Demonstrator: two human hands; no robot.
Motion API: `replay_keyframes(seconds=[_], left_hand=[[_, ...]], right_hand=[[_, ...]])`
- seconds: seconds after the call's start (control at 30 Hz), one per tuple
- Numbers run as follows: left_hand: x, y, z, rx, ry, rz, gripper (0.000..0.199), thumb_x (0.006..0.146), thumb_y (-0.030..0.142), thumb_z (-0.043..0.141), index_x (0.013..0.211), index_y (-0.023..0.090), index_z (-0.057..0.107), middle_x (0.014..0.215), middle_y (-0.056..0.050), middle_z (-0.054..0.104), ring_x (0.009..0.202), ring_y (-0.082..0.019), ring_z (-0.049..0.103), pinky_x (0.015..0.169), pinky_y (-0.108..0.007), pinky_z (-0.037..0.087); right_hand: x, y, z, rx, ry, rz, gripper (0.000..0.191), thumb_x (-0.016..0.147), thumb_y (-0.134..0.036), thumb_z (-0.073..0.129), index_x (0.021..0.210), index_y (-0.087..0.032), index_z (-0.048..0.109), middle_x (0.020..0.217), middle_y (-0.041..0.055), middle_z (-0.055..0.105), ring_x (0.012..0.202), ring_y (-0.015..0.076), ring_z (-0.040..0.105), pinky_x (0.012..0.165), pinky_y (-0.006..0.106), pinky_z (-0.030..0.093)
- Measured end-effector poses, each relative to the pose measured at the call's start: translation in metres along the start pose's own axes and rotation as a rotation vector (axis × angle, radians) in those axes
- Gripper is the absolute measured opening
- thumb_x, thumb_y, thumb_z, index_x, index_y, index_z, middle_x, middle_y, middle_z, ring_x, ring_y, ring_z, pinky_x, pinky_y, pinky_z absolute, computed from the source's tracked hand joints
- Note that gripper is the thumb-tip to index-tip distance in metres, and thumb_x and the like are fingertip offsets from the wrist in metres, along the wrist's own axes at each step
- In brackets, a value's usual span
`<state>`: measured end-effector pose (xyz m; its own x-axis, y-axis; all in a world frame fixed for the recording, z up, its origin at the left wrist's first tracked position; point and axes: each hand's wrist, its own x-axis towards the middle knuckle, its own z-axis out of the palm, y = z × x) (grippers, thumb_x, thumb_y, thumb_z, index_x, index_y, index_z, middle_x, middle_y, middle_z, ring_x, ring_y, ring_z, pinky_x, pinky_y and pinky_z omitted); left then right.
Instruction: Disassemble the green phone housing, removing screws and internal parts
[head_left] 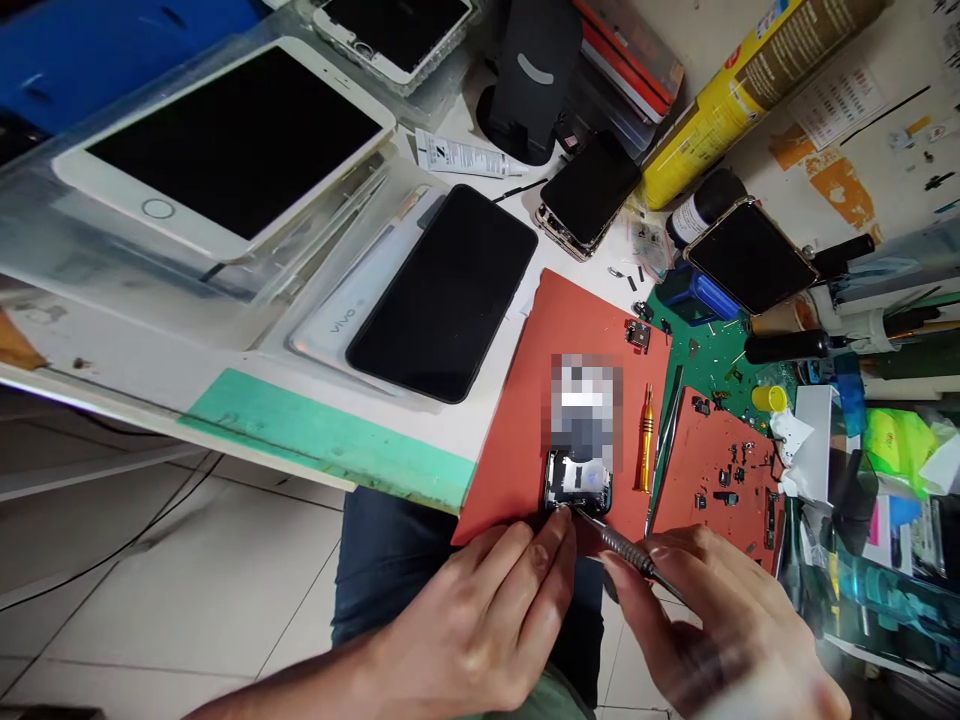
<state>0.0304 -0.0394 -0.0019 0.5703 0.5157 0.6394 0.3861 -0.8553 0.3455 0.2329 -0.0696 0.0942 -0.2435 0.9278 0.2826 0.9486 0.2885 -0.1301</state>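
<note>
An opened phone [579, 484] lies on the red mat [517, 400], its inner parts bare at the lower end. A blurred patch hides its upper part. My left hand [499, 610] is closed at the phone's near edge, fingertips pressed on it and thumb hidden. In my right hand [720, 600] is a slim metal pry tool [628, 550] with a ribbed grip, held between thumb and fingers. Its tip reaches the phone's lower edge, close to my left fingertips. To the right of the phone lies a gold screwdriver [646, 440], with dark tweezers [666, 440] beside it.
Small phone parts [725, 480] are scattered over a second red mat [682, 500]. A black phone [446, 295] rests on a vivo phone [330, 340] at the left. Behind are a white tablet [225, 150], another phone [589, 190] and a yellow spray can [735, 90].
</note>
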Motion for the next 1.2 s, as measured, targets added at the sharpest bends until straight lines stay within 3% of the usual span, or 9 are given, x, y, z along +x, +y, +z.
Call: replay_keyframes(seconds=[0.13,0.23,0.4,0.57,0.67,0.73,0.93,1.1,1.2], left_hand=[[-0.0003,0.0007,-0.0009,-0.002,-0.026,-0.002,0.035,0.103,0.005,0.042,0.114,-0.001,0.075,0.119,-0.021,0.082,0.097,-0.028,0.082,0.077,-0.036,0.067],[-0.0034,0.0010,0.0005,0.007,-0.021,-0.003,0.036,0.102,0.005,0.042,0.115,0.000,0.075,0.120,-0.020,0.082,0.096,-0.028,0.082,0.079,-0.037,0.067],[-0.0071,0.0021,0.0025,0.013,0.000,-0.003,0.034,0.101,0.006,0.045,0.114,0.000,0.075,0.120,-0.020,0.082,0.101,-0.029,0.081,0.083,-0.037,0.065],[-0.0076,0.0011,0.0041,0.003,0.013,-0.015,0.034,0.100,0.006,0.045,0.115,0.000,0.075,0.120,-0.021,0.081,0.102,-0.028,0.080,0.085,-0.038,0.064],[-0.0073,-0.0002,0.0045,-0.008,0.012,-0.015,0.034,0.100,0.005,0.046,0.115,-0.001,0.075,0.121,-0.022,0.081,0.102,-0.029,0.080,0.084,-0.037,0.065],[-0.0069,-0.0004,0.0039,-0.014,0.007,-0.014,0.034,0.100,0.005,0.045,0.115,0.000,0.075,0.121,-0.021,0.081,0.104,-0.029,0.080,0.084,-0.037,0.065],[-0.0069,0.0009,0.0024,-0.005,0.014,-0.023,0.033,0.100,0.004,0.045,0.114,0.001,0.075,0.120,-0.020,0.082,0.106,-0.028,0.079,0.086,-0.037,0.065],[-0.0077,0.0007,0.0019,0.010,0.026,-0.012,0.034,0.101,0.005,0.045,0.114,0.000,0.075,0.119,-0.021,0.082,0.101,-0.028,0.080,0.084,-0.037,0.064],[-0.0079,0.0009,0.0016,0.013,0.020,-0.021,0.035,0.101,0.004,0.043,0.115,0.001,0.075,0.118,-0.020,0.082,0.100,-0.028,0.080,0.084,-0.037,0.064]], right_hand=[[-0.0042,-0.0061,0.0047,0.022,0.021,0.101,0.013,0.104,-0.021,0.062,0.092,-0.023,0.067,0.073,-0.0006,0.072,0.057,0.0136,0.067,0.057,0.029,0.057],[-0.0031,-0.0072,0.0058,0.043,-0.012,0.045,0.017,0.101,-0.016,0.066,0.086,-0.024,0.064,0.061,-0.0056,0.060,0.047,0.0104,0.053,0.050,0.028,0.049],[-0.0012,-0.0096,0.0048,0.045,0.074,0.050,0.014,0.099,-0.010,0.066,0.097,-0.023,0.063,0.075,-0.0024,0.072,0.060,0.0127,0.066,0.057,0.028,0.053],[0.0026,-0.0083,-0.0020,-0.002,0.004,-0.031,0.021,0.094,-0.006,0.070,0.104,-0.023,0.063,0.078,-0.0023,0.075,0.064,0.0144,0.072,0.060,0.028,0.058],[0.0042,-0.0065,-0.0028,0.039,-0.041,-0.044,0.021,0.094,-0.004,0.068,0.095,-0.024,0.062,0.074,-0.0031,0.073,0.058,0.0132,0.068,0.054,0.027,0.056],[0.0024,-0.0065,-0.0004,0.057,0.020,-0.043,0.020,0.094,-0.005,0.069,0.097,-0.025,0.062,0.072,-0.0035,0.073,0.055,0.0136,0.066,0.055,0.029,0.058],[-0.0047,-0.0098,0.0043,0.039,0.054,0.013,0.023,0.093,-0.006,0.070,0.106,-0.024,0.066,0.081,-0.0012,0.078,0.070,0.0171,0.076,0.061,0.030,0.063],[0.0026,-0.0056,0.0032,0.080,0.005,-0.042,0.020,0.095,-0.005,0.067,0.094,-0.024,0.062,0.071,-0.0035,0.072,0.053,0.0131,0.065,0.054,0.030,0.057],[0.0042,-0.0043,0.0042,0.094,0.031,-0.090,0.018,0.094,-0.006,0.067,0.097,-0.023,0.063,0.076,-0.0020,0.074,0.056,0.0136,0.067,0.054,0.030,0.056]])
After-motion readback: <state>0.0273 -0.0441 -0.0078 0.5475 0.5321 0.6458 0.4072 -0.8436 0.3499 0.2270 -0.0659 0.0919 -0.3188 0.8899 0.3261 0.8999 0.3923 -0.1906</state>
